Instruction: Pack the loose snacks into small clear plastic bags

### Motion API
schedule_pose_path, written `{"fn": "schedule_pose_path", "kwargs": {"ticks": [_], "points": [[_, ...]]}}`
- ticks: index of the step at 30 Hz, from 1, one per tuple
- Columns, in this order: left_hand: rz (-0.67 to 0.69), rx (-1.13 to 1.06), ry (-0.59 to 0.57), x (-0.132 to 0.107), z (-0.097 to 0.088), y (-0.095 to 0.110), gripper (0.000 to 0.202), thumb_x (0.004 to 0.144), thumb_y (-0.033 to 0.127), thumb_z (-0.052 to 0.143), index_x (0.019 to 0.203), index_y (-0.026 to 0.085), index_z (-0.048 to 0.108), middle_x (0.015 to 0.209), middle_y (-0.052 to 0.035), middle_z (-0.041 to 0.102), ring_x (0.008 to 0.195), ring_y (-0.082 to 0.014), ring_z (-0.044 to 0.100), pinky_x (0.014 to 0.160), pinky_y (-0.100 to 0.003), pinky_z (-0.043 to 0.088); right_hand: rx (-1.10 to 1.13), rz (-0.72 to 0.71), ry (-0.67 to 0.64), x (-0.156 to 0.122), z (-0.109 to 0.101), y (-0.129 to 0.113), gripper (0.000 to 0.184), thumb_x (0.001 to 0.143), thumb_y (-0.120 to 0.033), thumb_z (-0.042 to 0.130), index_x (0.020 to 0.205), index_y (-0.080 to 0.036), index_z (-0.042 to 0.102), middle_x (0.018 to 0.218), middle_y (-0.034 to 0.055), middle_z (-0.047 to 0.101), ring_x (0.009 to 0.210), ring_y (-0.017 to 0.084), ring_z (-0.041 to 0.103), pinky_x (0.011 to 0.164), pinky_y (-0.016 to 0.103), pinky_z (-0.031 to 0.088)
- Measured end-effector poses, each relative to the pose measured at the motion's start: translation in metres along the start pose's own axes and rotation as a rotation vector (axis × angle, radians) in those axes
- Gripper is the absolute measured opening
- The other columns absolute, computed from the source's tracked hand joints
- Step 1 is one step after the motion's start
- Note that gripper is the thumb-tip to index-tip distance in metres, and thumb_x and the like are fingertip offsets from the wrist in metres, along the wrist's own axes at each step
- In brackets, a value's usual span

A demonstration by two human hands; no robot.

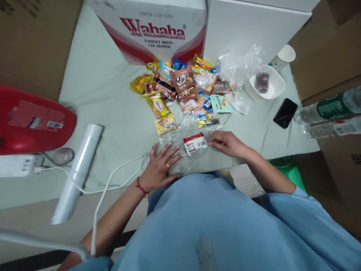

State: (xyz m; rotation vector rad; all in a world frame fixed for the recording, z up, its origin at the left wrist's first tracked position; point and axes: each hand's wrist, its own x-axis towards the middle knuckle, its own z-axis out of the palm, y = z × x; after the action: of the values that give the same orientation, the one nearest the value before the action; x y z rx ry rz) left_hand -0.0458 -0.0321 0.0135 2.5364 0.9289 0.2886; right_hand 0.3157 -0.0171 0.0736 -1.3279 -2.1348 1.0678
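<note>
My left hand (pixel 162 167) lies with fingers spread at the front of the table, its fingertips by the left side of a crinkled sheet of clear plastic film (pixel 180 130). On the film rests a small red-and-white wrapped snack (pixel 195 143), between my two hands. The fingers of my right hand (pixel 229 143) are pinched together just right of that snack, where the film's edge seems to run into them. Behind it is a pile of packaged snacks (pixel 183 81), with a yellow cookie packet (pixel 165 125) at its near left side.
A clear plastic roll (pixel 79 169), white cable (pixel 113 177), power strip (pixel 21 165) and red object (pixel 36 120) are at left. Boxes (pixel 158 32) stand behind. To the right are a crumpled plastic bag (pixel 239 66), white bowl (pixel 270 90), phone (pixel 285 113) and bottles (pixel 329 107).
</note>
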Motion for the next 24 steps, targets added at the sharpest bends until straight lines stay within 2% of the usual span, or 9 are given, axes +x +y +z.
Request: {"fn": "schedule_pose_path", "kwargs": {"ticks": [3, 5, 7, 9, 12, 14, 17, 19, 24], "points": [[-0.100, -0.045, 0.109, 0.009, 0.005, 0.001, 0.027, 0.099, 0.044, 0.058, 0.118, 0.033, 0.073, 0.132, -0.0048, 0.077, 0.150, -0.0298, 0.051, 0.132, -0.065, 0.007, 0.031, 0.133, -0.026, 0.019, -0.008, 0.009, 0.025, 0.097, -0.037, 0.056, 0.097, -0.019, 0.073, 0.084, 0.0036, 0.074, 0.077, 0.019, 0.066, 0.074, 0.030, 0.050], [-0.244, -0.120, 0.242, 0.020, 0.006, -0.002, 0.026, 0.104, 0.037, 0.048, 0.102, 0.028, 0.073, 0.113, -0.0043, 0.080, 0.136, -0.0256, 0.062, 0.130, -0.059, 0.024, 0.069, 0.229, -0.059, 0.026, -0.013, 0.017, 0.027, 0.097, -0.039, 0.055, 0.096, -0.019, 0.072, 0.076, 0.0010, 0.071, 0.070, 0.017, 0.064, 0.069, 0.028, 0.047], [-0.429, -0.168, 0.379, 0.033, 0.007, -0.007, 0.028, 0.104, 0.039, 0.048, 0.093, 0.025, 0.070, 0.103, -0.0071, 0.078, 0.118, -0.0259, 0.068, 0.117, -0.052, 0.044, -0.011, 0.294, -0.079, 0.032, -0.018, 0.022, 0.025, 0.097, -0.037, 0.055, 0.095, -0.019, 0.073, 0.075, 0.0013, 0.071, 0.069, 0.018, 0.064, 0.068, 0.028, 0.046], [-0.590, -0.132, 0.496, 0.045, 0.009, -0.010, 0.026, 0.099, 0.044, 0.055, 0.091, 0.023, 0.068, 0.099, -0.0100, 0.074, 0.106, -0.0287, 0.066, 0.102, -0.051, 0.052, -0.260, 0.332, -0.043, 0.038, -0.024, 0.021, 0.021, 0.095, -0.031, 0.056, 0.093, -0.020, 0.074, 0.085, 0.0058, 0.074, 0.076, 0.021, 0.065, 0.070, 0.031, 0.045], [-0.711, -0.020, 0.634, 0.059, 0.017, -0.010, 0.023, 0.094, 0.043, 0.064, 0.102, 0.021, 0.067, 0.104, -0.0117, 0.069, 0.105, -0.0314, 0.061, 0.098, -0.052, 0.052, -0.626, 0.341, 0.084, 0.053, -0.025, 0.009, 0.021, 0.098, -0.029, 0.057, 0.098, -0.021, 0.076, 0.105, 0.0136, 0.074, 0.093, 0.029, 0.066, 0.073, 0.036, 0.047], [-0.747, 0.005, 0.694, 0.064, 0.021, -0.010, 0.025, 0.094, 0.040, 0.063, 0.111, 0.021, 0.063, 0.111, -0.0118, 0.066, 0.107, -0.0309, 0.060, 0.099, -0.051, 0.052, -0.708, 0.268, 0.142, 0.070, -0.018, -0.001, 0.025, 0.101, -0.034, 0.058, 0.115, -0.021, 0.074, 0.117, 0.0165, 0.072, 0.109, 0.035, 0.062, 0.080, 0.041, 0.050], [-0.786, 0.002, 0.715, 0.071, 0.022, -0.008, 0.031, 0.093, 0.037, 0.063, 0.120, 0.022, 0.057, 0.114, -0.0114, 0.063, 0.109, -0.0303, 0.059, 0.099, -0.050, 0.052, -0.715, 0.123, 0.135, 0.100, -0.001, -0.006, 0.048, 0.096, -0.039, 0.069, 0.140, -0.020, 0.063, 0.135, 0.0188, 0.067, 0.128, 0.041, 0.052, 0.096, 0.052, 0.050], [-0.796, 0.005, 0.715, 0.071, 0.017, -0.006, 0.040, 0.092, 0.037, 0.064, 0.126, 0.020, 0.054, 0.119, -0.0134, 0.061, 0.115, -0.0319, 0.057, 0.103, -0.053, 0.050, -0.709, 0.086, 0.105, 0.118, 0.009, 0.000, 0.057, 0.094, -0.040, 0.072, 0.145, -0.018, 0.059, 0.135, 0.0193, 0.067, 0.130, 0.042, 0.050, 0.102, 0.056, 0.048], [-0.701, 0.019, 0.683, 0.043, 0.016, 0.013, 0.043, 0.093, 0.035, 0.057, 0.134, 0.020, 0.054, 0.133, -0.0187, 0.058, 0.135, -0.0397, 0.048, 0.118, -0.066, 0.030, -0.682, 0.122, 0.042, 0.136, 0.015, 0.021, 0.036, 0.101, -0.040, 0.059, 0.131, -0.021, 0.066, 0.115, 0.0160, 0.073, 0.123, 0.040, 0.054, 0.101, 0.055, 0.049]]}}
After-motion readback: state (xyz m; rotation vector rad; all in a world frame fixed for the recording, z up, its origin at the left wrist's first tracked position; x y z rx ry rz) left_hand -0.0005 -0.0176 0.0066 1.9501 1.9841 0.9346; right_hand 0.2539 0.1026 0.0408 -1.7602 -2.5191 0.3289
